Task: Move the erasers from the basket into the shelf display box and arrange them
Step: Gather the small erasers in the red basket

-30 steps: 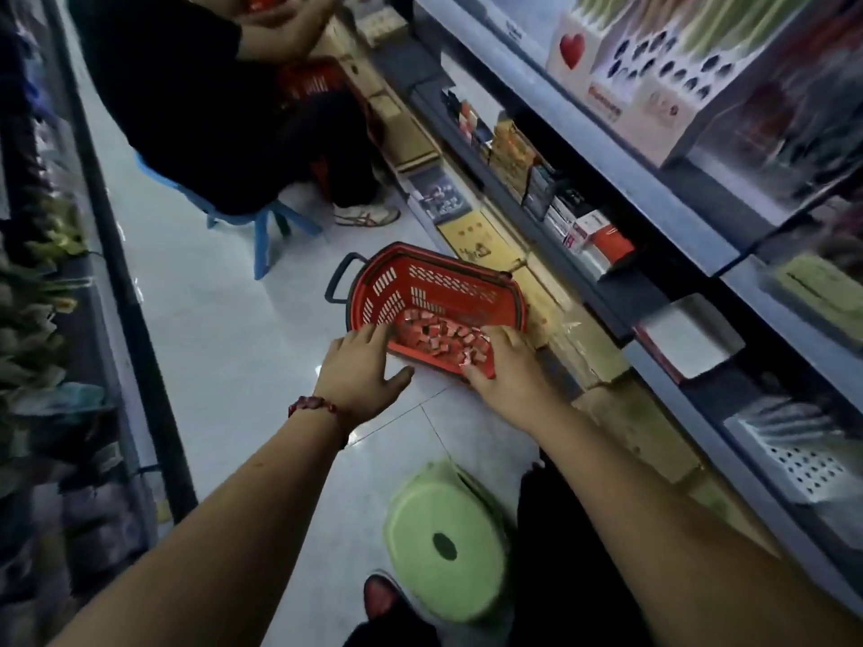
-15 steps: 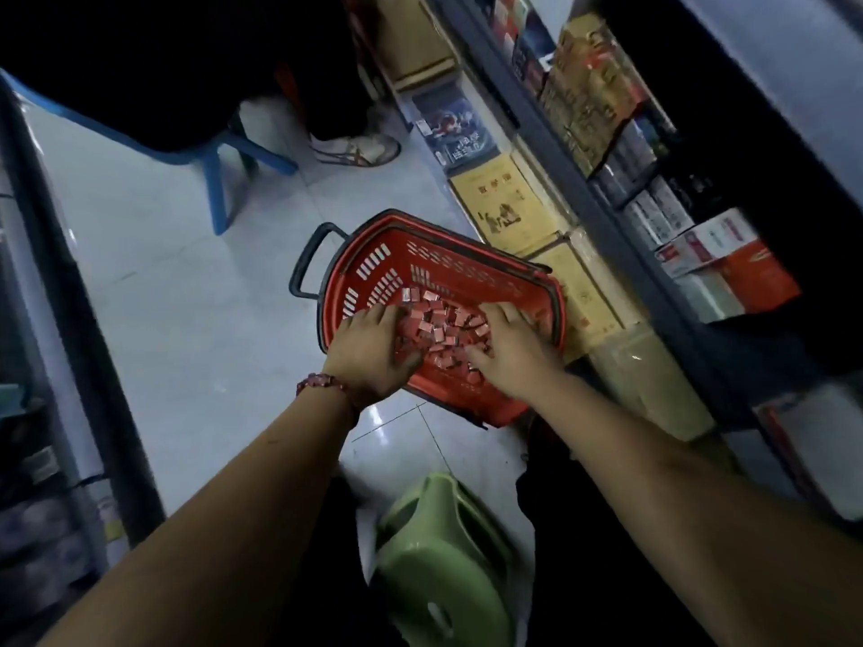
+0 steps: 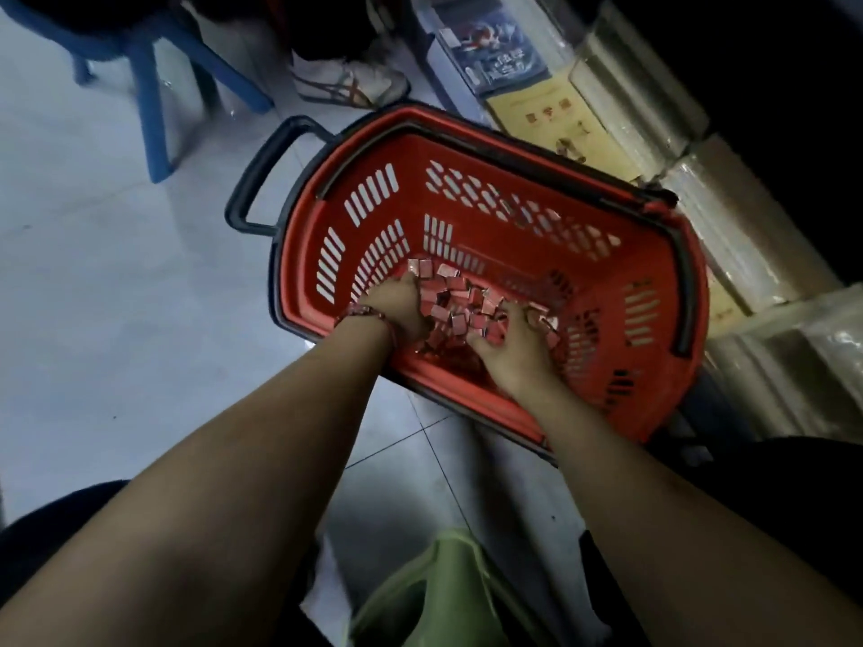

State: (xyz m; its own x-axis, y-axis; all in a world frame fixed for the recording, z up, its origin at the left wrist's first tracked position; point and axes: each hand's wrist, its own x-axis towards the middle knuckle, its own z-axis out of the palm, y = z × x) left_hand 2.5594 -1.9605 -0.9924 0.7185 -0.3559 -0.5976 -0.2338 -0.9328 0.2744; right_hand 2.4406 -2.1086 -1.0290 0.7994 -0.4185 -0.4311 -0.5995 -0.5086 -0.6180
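A red plastic basket (image 3: 467, 179) with a black handle (image 3: 259, 179) lies tilted on the tiled floor. In its bottom is a pile of several small red-wrapped erasers (image 3: 455, 298). Both my hands are down inside it. My left hand (image 3: 397, 303), with a bead bracelet at the wrist, digs into the pile's left side, its fingers curled under erasers. My right hand (image 3: 513, 350) closes on the pile's right side, fingers bent among the erasers. The shelf display box is out of view.
Wrapped paper packs (image 3: 728, 235) and a yellow book pack (image 3: 560, 119) line the shelf foot just right of the basket. A green stool (image 3: 420, 595) is under me. A blue chair leg (image 3: 149, 109) and another person's shoe (image 3: 350, 81) stand beyond the basket.
I have leaned in closer, and the shelves have dropped out of view. Both hands moved from the basket's near rim down into the eraser pile and drew together around it.
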